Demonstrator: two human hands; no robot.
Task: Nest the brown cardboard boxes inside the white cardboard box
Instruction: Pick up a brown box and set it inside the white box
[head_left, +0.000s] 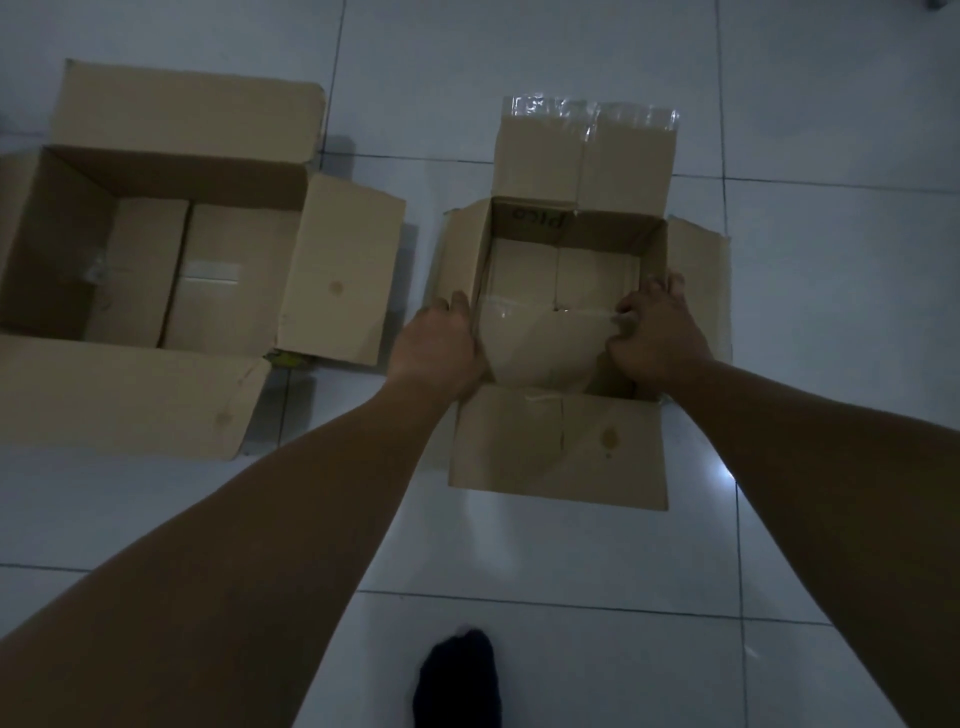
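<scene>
Two open brown cardboard boxes stand on the tiled floor. The larger box (156, 176) is at the left with all its flaps spread out. The smaller box (558, 447) stands at centre right, flaps open, clear tape on its far flap. My left hand (441, 343) grips the smaller box's left wall at the rim. My right hand (657, 332) grips its right wall, fingers curled over the edge into the box. No white box is in view.
Pale floor tiles (831, 364) surround both boxes. A dark-socked foot (460, 680) stands at the bottom centre. A narrow strip of floor separates the two boxes. Something small and yellow-green (288, 358) peeks from under the larger box.
</scene>
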